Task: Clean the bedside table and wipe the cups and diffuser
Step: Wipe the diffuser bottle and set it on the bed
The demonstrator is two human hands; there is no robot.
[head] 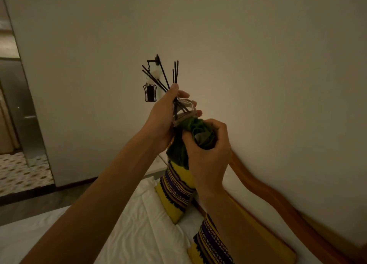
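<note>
Two hands meet in mid-air above the bed [139, 214], both bare-armed and raised toward the pale wall [258, 45]. The left hand [162, 116] is closed around the diffuser [183, 109], a small clear glass bottle held tilted, its neck near the thumb and its base turned toward the other hand. Dark reeds [158, 77] fan up and out from the neck, past the thumb tip. The right hand [208, 150] is clenched on a bunched green cloth [200, 132], which presses against the base of the diffuser; a loose tail of the cloth hangs down between the two wrists.

Behind the reeds a small striped lantern [150, 92] hangs by a chain from a dark bracket on the wall. Below the hands, two yellow cushions with purple patterned bands lie on the white sheet: one cushion [176, 194] stands on its corner just under the cloth, the other cushion [228, 240] lies near the bed's bottom-right part, partly behind the right forearm. A curved wooden headboard [278, 196] runs along the wall at the bed's right edge. At the far left edge a patterned floor [19, 170] shows through a doorway. Light is dim and yellowish, so fine detail on the bottle cannot be made out.
</note>
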